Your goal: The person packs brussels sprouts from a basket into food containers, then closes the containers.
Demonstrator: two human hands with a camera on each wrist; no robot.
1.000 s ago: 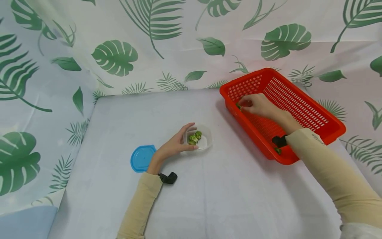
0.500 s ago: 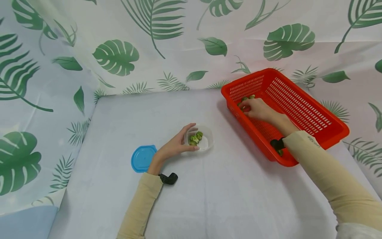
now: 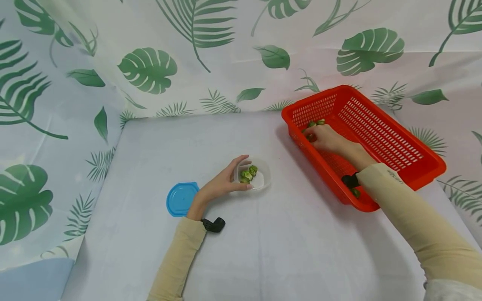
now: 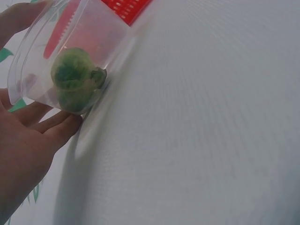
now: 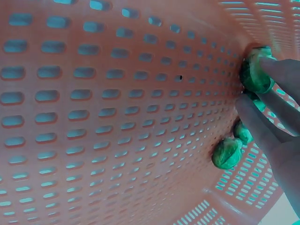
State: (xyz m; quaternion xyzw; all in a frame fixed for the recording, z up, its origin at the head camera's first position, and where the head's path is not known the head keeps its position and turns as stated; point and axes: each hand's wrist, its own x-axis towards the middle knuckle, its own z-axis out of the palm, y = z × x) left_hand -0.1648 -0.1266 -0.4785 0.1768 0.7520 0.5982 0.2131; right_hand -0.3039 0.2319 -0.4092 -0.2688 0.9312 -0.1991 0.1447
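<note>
Basket (image 3: 384,142) partly behind right forearm (image 3: 401,205)

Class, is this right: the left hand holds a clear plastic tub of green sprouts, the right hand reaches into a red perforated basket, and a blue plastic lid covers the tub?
Not quite: the blue plastic lid lies on the white tabletop, apart from the clear plastic tub, as the head view shows.

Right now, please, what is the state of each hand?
Left hand: closed, holding the clear container.
Right hand: closed, pinching a Brussels sprout inside the red basket.
</note>
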